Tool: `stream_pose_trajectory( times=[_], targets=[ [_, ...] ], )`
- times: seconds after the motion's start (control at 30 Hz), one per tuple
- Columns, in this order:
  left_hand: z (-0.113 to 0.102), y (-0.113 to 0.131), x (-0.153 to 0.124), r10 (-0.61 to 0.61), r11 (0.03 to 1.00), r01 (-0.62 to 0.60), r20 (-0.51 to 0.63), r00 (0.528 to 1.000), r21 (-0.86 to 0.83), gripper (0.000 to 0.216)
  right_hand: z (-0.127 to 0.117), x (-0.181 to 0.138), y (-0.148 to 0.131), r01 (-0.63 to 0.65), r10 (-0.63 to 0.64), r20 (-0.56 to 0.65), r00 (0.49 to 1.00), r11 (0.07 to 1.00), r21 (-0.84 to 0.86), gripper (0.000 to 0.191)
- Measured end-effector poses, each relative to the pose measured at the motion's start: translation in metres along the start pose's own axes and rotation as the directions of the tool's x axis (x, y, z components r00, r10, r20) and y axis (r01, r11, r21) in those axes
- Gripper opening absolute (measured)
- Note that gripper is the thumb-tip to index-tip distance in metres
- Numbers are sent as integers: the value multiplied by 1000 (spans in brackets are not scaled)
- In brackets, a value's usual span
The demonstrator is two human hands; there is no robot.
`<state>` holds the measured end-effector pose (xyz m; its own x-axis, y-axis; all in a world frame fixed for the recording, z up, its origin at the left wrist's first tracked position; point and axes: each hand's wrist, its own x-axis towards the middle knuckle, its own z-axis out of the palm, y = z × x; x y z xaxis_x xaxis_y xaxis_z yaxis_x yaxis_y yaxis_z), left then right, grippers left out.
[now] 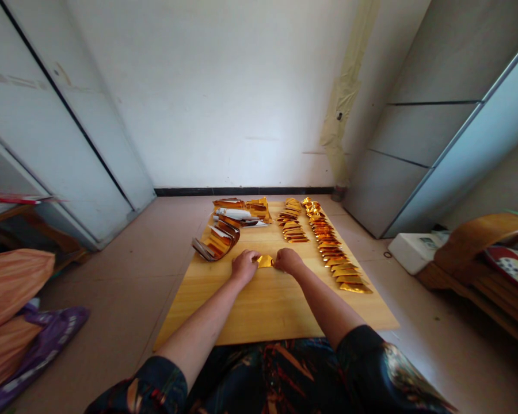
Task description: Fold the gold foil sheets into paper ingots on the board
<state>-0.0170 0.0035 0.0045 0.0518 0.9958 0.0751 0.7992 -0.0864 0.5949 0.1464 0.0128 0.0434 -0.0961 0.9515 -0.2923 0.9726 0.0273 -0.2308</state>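
A small piece of folded gold foil paper (265, 261) is held level just above the middle of the wooden board (259, 310). My left hand (245, 265) is closed on its left end. On the right end, my right hand (289, 260) pinches it with bent fingers. To the right runs a long row of folded gold paper pieces (330, 247), overlapping one another. A shorter row of similar folded pieces (292, 221) lies beyond my right hand. Past my left hand, a curved stack of gold paper sheets (220, 238) rests on the board.
At the board's far left edge lie more gold sheets (259, 208) and a white roll-like item (233, 214). A wooden seat (470, 259) and white box (416, 253) stand to the right. An orange cloth (12, 287) and purple bag (47, 351) are on the left. A wall (242, 115) closes the far side.
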Motion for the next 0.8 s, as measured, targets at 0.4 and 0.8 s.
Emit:
stream_pose_trajectory(
  times=[0.4, 0.8],
  targets=[
    [3, -16, -8, 365, 923, -357, -40, 930, 142, 32, -1, 0, 3, -22, 22, 0, 1000, 998, 53, 21],
    [10, -22, 4, 684, 706, -684, 75, 726, 183, 26, 9, 4, -8, 139, -134, -102, 986, 990, 38, 18]
  ],
)
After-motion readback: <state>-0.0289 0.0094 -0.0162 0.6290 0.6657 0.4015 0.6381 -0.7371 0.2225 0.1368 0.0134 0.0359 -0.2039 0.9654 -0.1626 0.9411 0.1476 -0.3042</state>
